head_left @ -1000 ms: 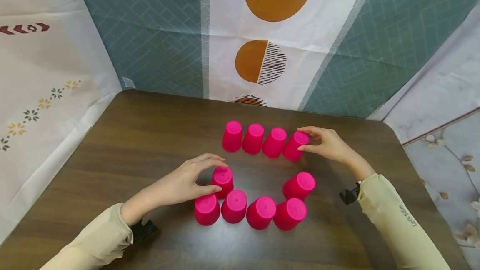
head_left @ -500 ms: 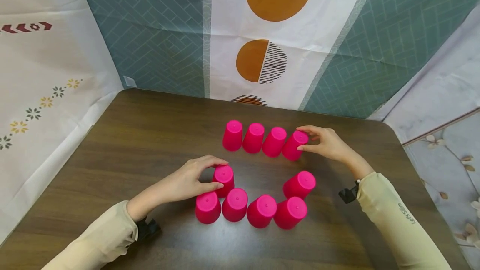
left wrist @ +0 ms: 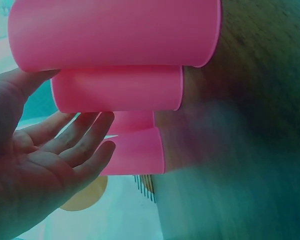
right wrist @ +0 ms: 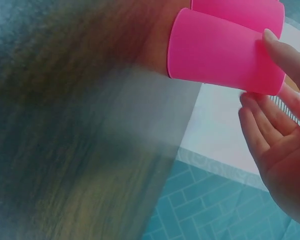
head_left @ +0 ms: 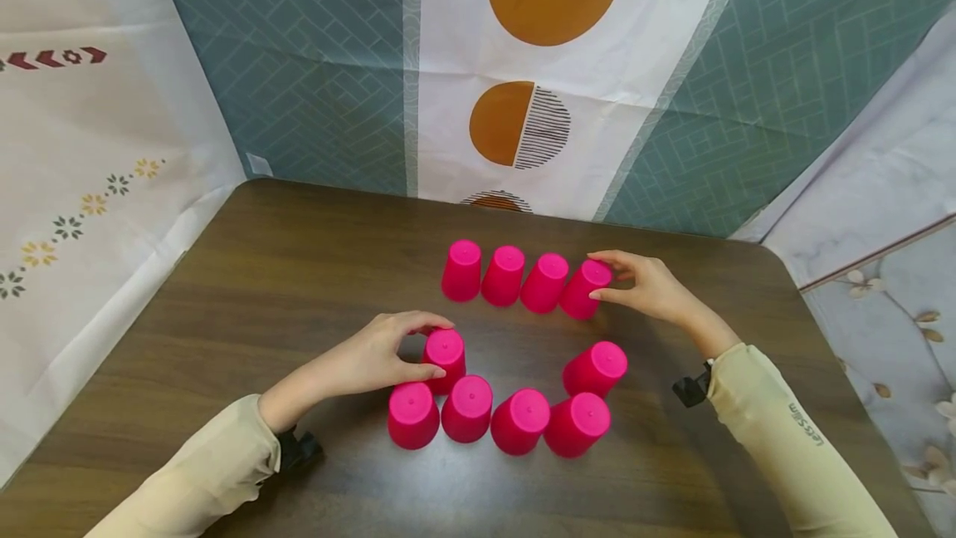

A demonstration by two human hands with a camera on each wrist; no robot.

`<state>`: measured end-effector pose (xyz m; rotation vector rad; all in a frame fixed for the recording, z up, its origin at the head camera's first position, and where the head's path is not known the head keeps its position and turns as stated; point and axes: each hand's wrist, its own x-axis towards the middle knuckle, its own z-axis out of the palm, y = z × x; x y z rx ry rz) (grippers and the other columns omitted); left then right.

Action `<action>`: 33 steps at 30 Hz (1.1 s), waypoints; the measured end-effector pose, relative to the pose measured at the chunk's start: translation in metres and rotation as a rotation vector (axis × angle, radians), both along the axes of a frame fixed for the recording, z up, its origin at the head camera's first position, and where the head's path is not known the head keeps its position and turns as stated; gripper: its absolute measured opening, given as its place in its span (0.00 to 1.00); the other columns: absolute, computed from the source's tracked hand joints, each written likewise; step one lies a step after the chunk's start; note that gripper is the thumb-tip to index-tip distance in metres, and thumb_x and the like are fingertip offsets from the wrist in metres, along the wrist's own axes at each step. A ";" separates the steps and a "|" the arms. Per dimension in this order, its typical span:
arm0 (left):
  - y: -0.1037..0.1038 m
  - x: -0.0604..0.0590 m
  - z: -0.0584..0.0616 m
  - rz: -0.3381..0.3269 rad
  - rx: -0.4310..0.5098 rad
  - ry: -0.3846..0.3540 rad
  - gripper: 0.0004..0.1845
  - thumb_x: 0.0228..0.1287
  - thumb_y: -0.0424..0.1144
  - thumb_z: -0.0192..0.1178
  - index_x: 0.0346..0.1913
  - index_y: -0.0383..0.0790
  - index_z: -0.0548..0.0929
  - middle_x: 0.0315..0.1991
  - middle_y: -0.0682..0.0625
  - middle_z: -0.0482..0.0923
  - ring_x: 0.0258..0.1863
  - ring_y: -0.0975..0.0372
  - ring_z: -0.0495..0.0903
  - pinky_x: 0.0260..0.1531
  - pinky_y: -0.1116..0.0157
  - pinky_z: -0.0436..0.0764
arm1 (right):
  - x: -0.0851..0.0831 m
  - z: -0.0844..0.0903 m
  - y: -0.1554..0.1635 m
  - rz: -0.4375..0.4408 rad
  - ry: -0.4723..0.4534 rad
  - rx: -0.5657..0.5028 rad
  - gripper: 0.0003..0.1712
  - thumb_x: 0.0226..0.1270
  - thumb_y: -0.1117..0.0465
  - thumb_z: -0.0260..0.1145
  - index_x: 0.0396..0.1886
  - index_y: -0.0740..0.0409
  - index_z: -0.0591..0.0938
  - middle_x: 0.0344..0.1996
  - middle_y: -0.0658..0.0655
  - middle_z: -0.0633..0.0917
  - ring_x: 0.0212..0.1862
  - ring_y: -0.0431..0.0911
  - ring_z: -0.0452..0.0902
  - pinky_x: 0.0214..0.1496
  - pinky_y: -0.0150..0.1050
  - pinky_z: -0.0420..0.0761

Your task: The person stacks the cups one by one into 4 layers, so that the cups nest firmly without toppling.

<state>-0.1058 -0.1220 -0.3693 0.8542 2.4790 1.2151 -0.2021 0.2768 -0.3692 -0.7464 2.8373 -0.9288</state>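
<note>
Upside-down pink plastic cups stand on the table. My left hand holds a cup by its upper part, thumb on the near side and fingers on the far side. In the left wrist view this cup lies between thumb and fingertips, its base rim down at the wood. My right hand grips the rightmost cup of the back row near its top. The right wrist view shows that cup with the thumb on one side and the fingers at the other.
Left of that cup runs a slanting back row of several cups. Nearer me, a front row of cups sits close together, with another cup behind its right end. The brown table meets a patterned cloth wall.
My left forearm has shifted slightly right and the left hand has settled closer around its cup. The right hand and the cups stay nearly where they were.
</note>
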 end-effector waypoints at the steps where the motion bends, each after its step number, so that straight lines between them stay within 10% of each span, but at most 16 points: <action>1: 0.000 -0.001 -0.001 0.003 -0.004 0.000 0.31 0.49 0.44 0.71 0.58 0.42 0.74 0.49 0.53 0.78 0.48 0.60 0.77 0.47 0.53 0.78 | 0.000 0.000 0.000 0.003 0.013 -0.001 0.37 0.49 0.55 0.76 0.60 0.58 0.74 0.51 0.57 0.80 0.50 0.52 0.78 0.52 0.50 0.77; 18: 0.002 -0.013 0.006 0.017 0.004 0.016 0.28 0.49 0.45 0.71 0.55 0.47 0.75 0.46 0.58 0.79 0.46 0.63 0.77 0.50 0.52 0.76 | 0.039 0.012 0.008 -0.072 0.208 -0.038 0.29 0.52 0.58 0.73 0.55 0.55 0.77 0.65 0.56 0.66 0.66 0.56 0.60 0.59 0.62 0.65; 29: 0.001 -0.047 0.039 0.063 0.023 0.215 0.28 0.46 0.42 0.73 0.53 0.44 0.77 0.45 0.55 0.80 0.43 0.63 0.79 0.47 0.59 0.78 | 0.081 0.028 -0.021 0.094 0.325 -0.057 0.40 0.43 0.60 0.78 0.60 0.52 0.73 0.57 0.50 0.76 0.59 0.43 0.70 0.61 0.28 0.66; 33: 0.006 -0.058 0.049 0.063 0.052 0.238 0.28 0.46 0.44 0.73 0.52 0.44 0.78 0.44 0.55 0.81 0.42 0.64 0.79 0.46 0.60 0.78 | 0.102 0.035 -0.037 0.147 0.332 -0.003 0.41 0.43 0.56 0.78 0.60 0.50 0.73 0.54 0.45 0.78 0.55 0.41 0.73 0.59 0.35 0.71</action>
